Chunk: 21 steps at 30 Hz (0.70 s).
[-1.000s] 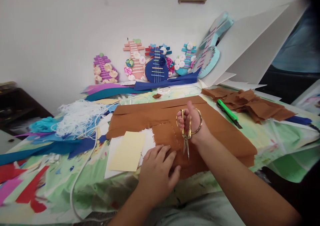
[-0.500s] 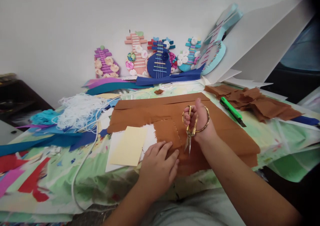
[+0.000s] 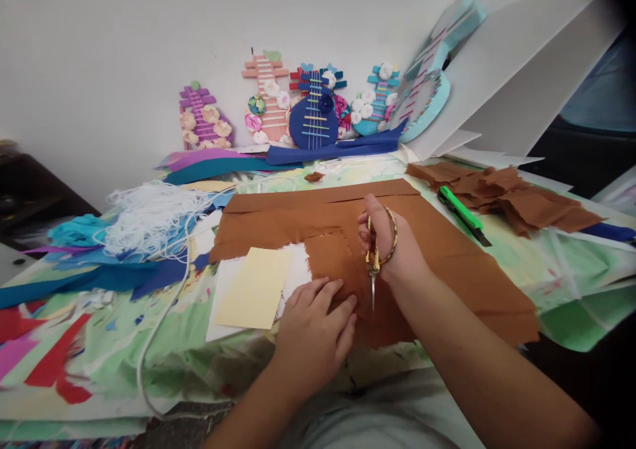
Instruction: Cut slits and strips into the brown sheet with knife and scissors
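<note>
My right hand (image 3: 385,240) grips a pair of gold-handled scissors (image 3: 372,270), blades pointing down over a brown cloth (image 3: 447,263). The blades look closed together. My left hand (image 3: 318,320) lies flat with fingers spread, pressing the near part of the cloth. Just beyond its fingertips a rectangular brown piece (image 3: 328,257) shows a frayed edge and a slit-like outline along its top and right. Left of that hand, a pale yellow sheet (image 3: 254,287) rests on a white board (image 3: 218,273), whose right part is bordered by frayed cloth.
A green utility knife (image 3: 462,214) lies to the right, near crumpled brown cloth scraps (image 3: 536,200). White string (image 3: 154,220) is heaped at left, and a white cord (image 3: 159,336) runs toward the front edge. Decorated lute-shaped crafts (image 3: 313,114) lean against the wall.
The scissors have gone from slightly parted to closed, and my right hand has turned and shifted a little left. My left hand stays in place. The cloth's right corner now spreads farther right.
</note>
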{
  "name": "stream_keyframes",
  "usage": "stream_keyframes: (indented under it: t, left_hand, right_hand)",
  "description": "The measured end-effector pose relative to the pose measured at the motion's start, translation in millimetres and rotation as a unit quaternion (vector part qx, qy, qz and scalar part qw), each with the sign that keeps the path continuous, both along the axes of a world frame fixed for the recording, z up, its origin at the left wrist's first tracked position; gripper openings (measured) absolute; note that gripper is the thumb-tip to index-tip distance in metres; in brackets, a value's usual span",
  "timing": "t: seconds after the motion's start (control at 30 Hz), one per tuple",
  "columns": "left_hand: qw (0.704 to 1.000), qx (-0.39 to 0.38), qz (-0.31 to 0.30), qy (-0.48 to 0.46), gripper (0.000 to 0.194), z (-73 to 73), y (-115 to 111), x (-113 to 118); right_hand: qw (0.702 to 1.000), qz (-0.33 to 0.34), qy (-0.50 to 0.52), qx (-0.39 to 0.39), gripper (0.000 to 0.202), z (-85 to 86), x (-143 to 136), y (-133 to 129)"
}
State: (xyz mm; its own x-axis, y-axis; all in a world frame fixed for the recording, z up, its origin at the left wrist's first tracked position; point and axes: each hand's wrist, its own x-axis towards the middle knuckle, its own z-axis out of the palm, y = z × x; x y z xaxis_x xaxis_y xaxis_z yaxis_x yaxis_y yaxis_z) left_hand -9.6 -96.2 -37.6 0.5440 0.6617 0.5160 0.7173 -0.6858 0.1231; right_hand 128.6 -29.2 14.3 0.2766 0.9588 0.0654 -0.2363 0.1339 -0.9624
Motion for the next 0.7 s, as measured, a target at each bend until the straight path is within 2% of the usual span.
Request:
stream_keyframes:
  t: [0.33, 0.5, 0.7]
  left_hand:
    - [1.000, -0.017, -0.001, -0.010, 0.026, 3.0, 0, 0]
    - [1.000, -0.025, 0.002, -0.006, 0.026, 3.4, 0, 0]
    - [1.000, -0.020, -0.001, -0.004, 0.026, 3.5, 0, -1]
  right_hand:
    - [1.000, 0.010, -0.023, 0.000, 0.036, -13.0, -7, 1]
    - [0.999, 0.038, -0.015, 0.011, 0.035, -15.0, -6, -5]
    - [0.996, 0.062, 0.058, 0.006, 0.034, -12.2, -4, -13]
